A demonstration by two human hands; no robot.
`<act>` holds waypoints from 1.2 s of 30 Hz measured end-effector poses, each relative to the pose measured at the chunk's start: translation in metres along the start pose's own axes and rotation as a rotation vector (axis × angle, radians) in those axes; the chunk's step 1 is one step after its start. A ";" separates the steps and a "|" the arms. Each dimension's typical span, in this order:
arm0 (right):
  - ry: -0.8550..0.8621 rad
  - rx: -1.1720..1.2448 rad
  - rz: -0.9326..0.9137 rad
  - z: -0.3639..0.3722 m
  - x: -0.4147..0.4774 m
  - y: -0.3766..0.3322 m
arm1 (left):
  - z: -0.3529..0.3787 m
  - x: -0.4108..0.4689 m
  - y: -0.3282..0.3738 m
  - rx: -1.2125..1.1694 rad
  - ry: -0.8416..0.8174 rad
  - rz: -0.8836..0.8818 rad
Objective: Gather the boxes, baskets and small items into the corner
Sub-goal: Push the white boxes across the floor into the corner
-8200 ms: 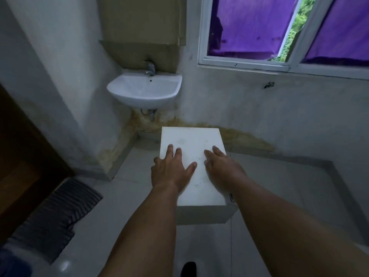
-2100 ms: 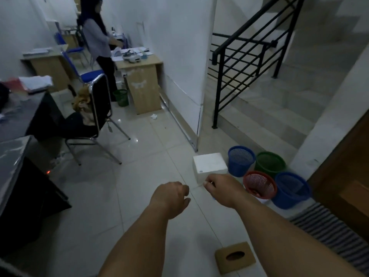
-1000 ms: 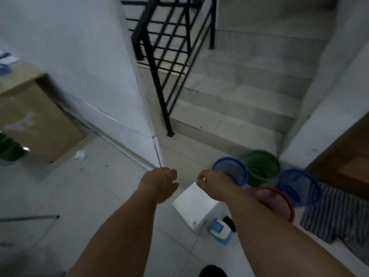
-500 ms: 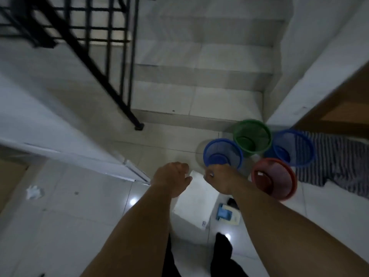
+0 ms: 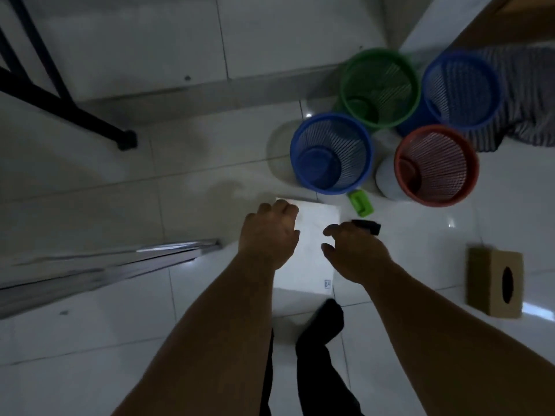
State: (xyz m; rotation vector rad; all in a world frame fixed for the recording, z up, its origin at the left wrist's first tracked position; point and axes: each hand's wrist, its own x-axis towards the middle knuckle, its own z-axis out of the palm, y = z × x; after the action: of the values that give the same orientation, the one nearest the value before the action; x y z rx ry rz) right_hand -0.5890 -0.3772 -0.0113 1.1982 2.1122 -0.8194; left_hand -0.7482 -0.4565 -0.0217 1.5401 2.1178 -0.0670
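Indoor hallway at foot of tiled stairs (image 5: 144, 43): black railing post (image 5: 126, 141), tiled floor (image 5: 90, 340), wooden door (image 5: 507, 22).

Your left hand (image 5: 268, 235) and right hand (image 5: 351, 250) hover mid-frame over the white box (image 5: 310, 253), fingers curled, neither clearly gripping. Four mesh baskets (image 5: 332, 153) cluster upper right, a cardboard tissue box (image 5: 494, 282) lies far right.

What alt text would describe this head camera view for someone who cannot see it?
Two bare hands, left and right, reach down over a white box on a tiled floor. Beyond it stand four mesh baskets; a brown tissue box lies to the right.
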 end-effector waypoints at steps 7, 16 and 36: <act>-0.038 -0.096 0.044 0.112 0.075 0.041 | 0.136 0.033 -0.013 0.084 -0.137 0.033; -0.012 -0.130 0.082 0.210 0.147 0.088 | 0.247 0.077 -0.032 0.157 -0.358 -0.033; 0.116 0.161 -0.022 0.256 0.162 0.107 | 0.292 0.082 -0.058 0.008 -0.285 0.018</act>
State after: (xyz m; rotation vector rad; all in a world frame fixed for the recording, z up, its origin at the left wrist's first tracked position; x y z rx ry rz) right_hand -0.5204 -0.4361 -0.3192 1.3366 2.1895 -0.9663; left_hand -0.7085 -0.5023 -0.3247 1.4583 1.8817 -0.2723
